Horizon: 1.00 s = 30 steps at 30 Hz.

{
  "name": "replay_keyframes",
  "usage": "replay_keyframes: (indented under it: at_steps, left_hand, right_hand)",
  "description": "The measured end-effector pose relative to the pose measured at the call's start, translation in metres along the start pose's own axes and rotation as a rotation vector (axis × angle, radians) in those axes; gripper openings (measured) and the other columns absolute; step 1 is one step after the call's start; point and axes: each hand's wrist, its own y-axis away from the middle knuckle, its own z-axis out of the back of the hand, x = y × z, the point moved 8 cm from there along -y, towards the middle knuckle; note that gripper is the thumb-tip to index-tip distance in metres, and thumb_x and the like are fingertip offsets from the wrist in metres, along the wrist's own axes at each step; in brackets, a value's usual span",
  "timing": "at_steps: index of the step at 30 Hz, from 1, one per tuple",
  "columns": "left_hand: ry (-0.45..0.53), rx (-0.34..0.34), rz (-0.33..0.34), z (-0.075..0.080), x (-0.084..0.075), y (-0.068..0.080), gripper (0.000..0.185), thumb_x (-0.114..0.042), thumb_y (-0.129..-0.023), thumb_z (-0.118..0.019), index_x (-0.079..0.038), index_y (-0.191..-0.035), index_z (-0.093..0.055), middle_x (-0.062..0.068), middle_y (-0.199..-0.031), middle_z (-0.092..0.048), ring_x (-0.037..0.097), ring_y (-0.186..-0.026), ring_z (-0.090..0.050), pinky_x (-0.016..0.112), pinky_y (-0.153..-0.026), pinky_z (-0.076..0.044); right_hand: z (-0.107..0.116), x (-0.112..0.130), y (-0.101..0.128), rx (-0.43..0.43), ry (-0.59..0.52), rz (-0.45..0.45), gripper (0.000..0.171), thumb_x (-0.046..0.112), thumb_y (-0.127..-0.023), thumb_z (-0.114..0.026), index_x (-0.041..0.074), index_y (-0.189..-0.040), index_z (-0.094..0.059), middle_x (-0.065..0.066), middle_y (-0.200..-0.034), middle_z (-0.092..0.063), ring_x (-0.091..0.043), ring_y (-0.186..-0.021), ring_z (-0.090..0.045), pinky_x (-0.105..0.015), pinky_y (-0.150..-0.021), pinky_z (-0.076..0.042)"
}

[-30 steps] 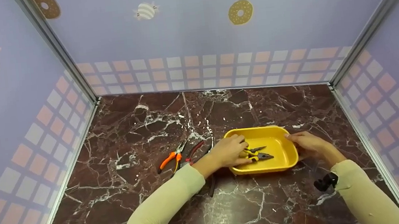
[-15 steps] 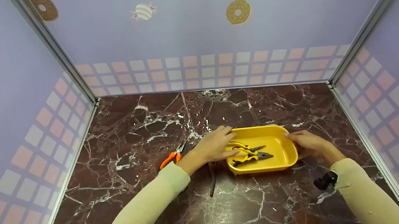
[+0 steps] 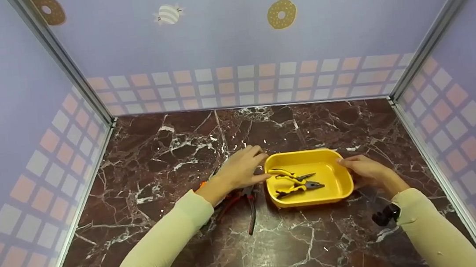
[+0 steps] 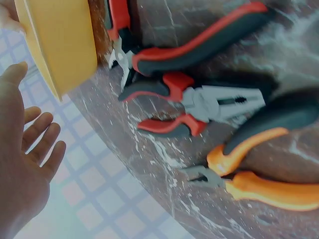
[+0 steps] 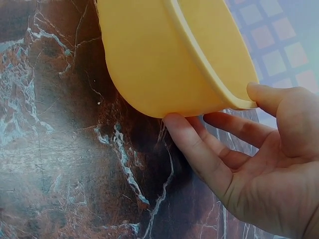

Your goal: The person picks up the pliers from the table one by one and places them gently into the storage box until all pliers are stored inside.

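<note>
A yellow plastic bin [image 3: 336, 185] stands on the marbled tabletop with two yellow-and-black pliers [image 3: 301, 187] inside. My right hand [image 3: 368, 170] grips the bin's right end, thumb on the rim and fingers against the outer wall, as the right wrist view shows. My left hand [image 3: 237, 171] is empty beside the bin's left end, fingers extended; whether its thumb touches the rim I cannot tell. Under and near it lie red-and-black combination pliers [image 4: 199, 104], another red-and-black pair of pliers [image 4: 199, 45], and orange-and-black pliers [image 4: 271, 191], mostly hidden by the left hand and arm in the head view.
Lilac panels [image 3: 219, 38] in metal frames enclose the tabletop [image 3: 169, 149] at the back and both sides. Small white specks lie on the surface behind the left hand. A small black device [image 3: 386, 215] sits at the right wrist.
My left hand has withdrawn leftward from inside the bin, away from the yellow-and-black pliers, and now hovers over the pliers on the table. My right hand has stayed on the bin's right end.
</note>
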Motion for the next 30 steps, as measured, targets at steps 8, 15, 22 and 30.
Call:
replay_keyframes:
  at_steps: [8,15,22,30]
  left_hand:
    - [-0.008,0.072,0.052,0.003,0.019,0.011,0.063,-0.054,-0.096,-0.074,-0.007,-0.136,-0.067,0.009,-0.121,-0.060,0.027,-0.108,-0.059,0.039,-0.095,-0.055]
    - [-0.017,0.140,0.105,0.003,0.031,0.020,0.067,-0.058,-0.097,-0.070,-0.008,-0.141,-0.064,0.008,-0.124,-0.058,0.025,-0.109,-0.057,0.037,-0.094,-0.055]
    - [-0.018,0.130,0.109,0.008,0.037,0.027,0.065,-0.057,-0.096,-0.072,-0.007,-0.138,-0.065,0.013,-0.131,-0.057,0.030,-0.112,-0.058,0.042,-0.097,-0.055]
    - [-0.029,0.188,0.139,0.009,0.048,0.033,0.068,-0.054,-0.096,-0.074,-0.004,-0.141,-0.064,0.014,-0.132,-0.057,0.033,-0.114,-0.058,0.045,-0.100,-0.054]
  right_hand:
    - [0.000,0.000,0.001,-0.003,-0.002,0.007,0.062,0.038,-0.112,-0.052,-0.010,-0.151,-0.047,-0.023,-0.128,-0.069,-0.031,-0.103,-0.074,-0.053,-0.086,-0.063]
    - [-0.003,0.001,0.001,0.006,-0.003,0.022,0.061,0.037,-0.112,-0.052,-0.011,-0.148,-0.049,-0.020,-0.121,-0.071,-0.029,-0.100,-0.074,-0.052,-0.084,-0.064]
    - [-0.002,0.001,0.001,-0.006,-0.007,0.016,0.058,0.035,-0.113,-0.052,-0.011,-0.148,-0.050,-0.020,-0.120,-0.071,-0.028,-0.098,-0.074,-0.051,-0.084,-0.064]
    - [0.000,0.000,0.000,-0.013,-0.005,0.015,0.060,0.036,-0.112,-0.053,-0.011,-0.148,-0.050,-0.020,-0.122,-0.070,-0.028,-0.100,-0.073,-0.052,-0.084,-0.064]
